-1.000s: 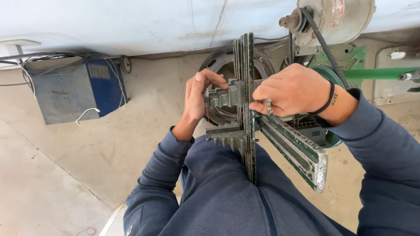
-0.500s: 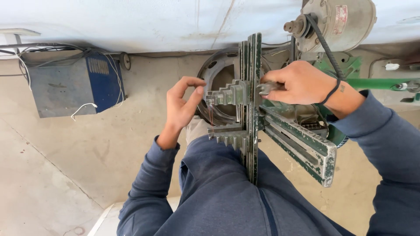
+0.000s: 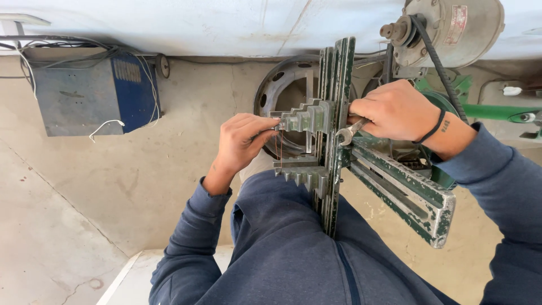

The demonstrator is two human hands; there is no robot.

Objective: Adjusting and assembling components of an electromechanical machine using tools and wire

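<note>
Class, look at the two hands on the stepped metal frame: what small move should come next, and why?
Probably a short turn of the spanner. The right hand holds it with its open end set against the upright green frame, while the left hand has its fingertips on the upper stepped block, seemingly bracing it. Which way to turn cannot be told.

A worn green-grey metal frame [image 3: 334,135] stood upright on edge over the person's lap, its flat bars stacked side by side. Two stepped grey blocks [image 3: 307,117] jutted from its left face, one above the other, a thin red wire [image 3: 280,148] strung between them. A small open-ended wrench [image 3: 350,133] lay against the frame's right face, jaw end toward the bars.
</note>
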